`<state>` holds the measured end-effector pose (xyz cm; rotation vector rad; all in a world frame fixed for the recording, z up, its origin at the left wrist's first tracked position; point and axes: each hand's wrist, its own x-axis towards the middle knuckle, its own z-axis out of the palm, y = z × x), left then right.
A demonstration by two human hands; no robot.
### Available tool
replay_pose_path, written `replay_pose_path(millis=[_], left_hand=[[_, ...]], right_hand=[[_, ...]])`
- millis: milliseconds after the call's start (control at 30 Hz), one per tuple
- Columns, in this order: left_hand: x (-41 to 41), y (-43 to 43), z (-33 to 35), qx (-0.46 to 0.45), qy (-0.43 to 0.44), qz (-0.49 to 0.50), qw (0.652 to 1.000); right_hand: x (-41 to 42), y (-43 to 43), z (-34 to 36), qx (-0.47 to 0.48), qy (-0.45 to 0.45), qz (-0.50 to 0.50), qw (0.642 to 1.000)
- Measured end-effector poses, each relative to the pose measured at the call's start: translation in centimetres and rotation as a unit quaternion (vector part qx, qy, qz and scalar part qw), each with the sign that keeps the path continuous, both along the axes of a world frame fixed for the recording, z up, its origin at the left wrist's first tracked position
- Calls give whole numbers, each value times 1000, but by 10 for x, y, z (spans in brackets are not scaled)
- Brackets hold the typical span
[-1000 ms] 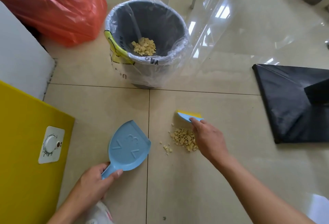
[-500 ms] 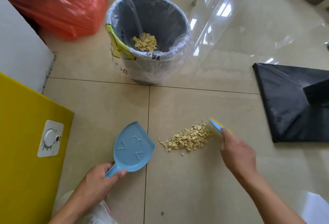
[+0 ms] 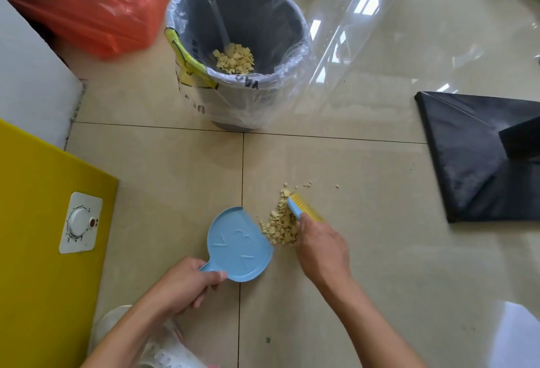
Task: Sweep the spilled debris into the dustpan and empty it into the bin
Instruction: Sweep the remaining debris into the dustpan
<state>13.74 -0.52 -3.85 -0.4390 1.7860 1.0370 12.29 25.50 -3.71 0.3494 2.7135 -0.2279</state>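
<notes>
Blue dustpan [image 3: 239,243] on the tiled floor [image 3: 380,250]: we are gripping its handle with our left hand [image 3: 184,283]. With our right hand [image 3: 323,247] we are grasping the blue-and-yellow brush [image 3: 301,209], holding its bristles against the pale debris [image 3: 280,228] heaped touching the pan's open edge. More such crumbs [image 3: 233,59] are lying inside the lined bin [image 3: 248,104] beyond.

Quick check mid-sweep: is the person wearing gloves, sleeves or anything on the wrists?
No gloves: the left hand and right hand are both bare. The left forearm and right forearm are uncovered up to the frame edge, with no sleeve in view. No watch, bracelet or ring shows on either.
</notes>
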Motion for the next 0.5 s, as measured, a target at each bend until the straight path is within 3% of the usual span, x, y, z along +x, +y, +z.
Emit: replay_pose_path(millis=[367,500], left_hand=[[-16,26,-15,45,-13,-38,998],[-11,13,-17,55,-20,-56,997]], right_hand=[[29,-24,39,-145,-6,94,985],[33,1,50,-147,28,33,988]])
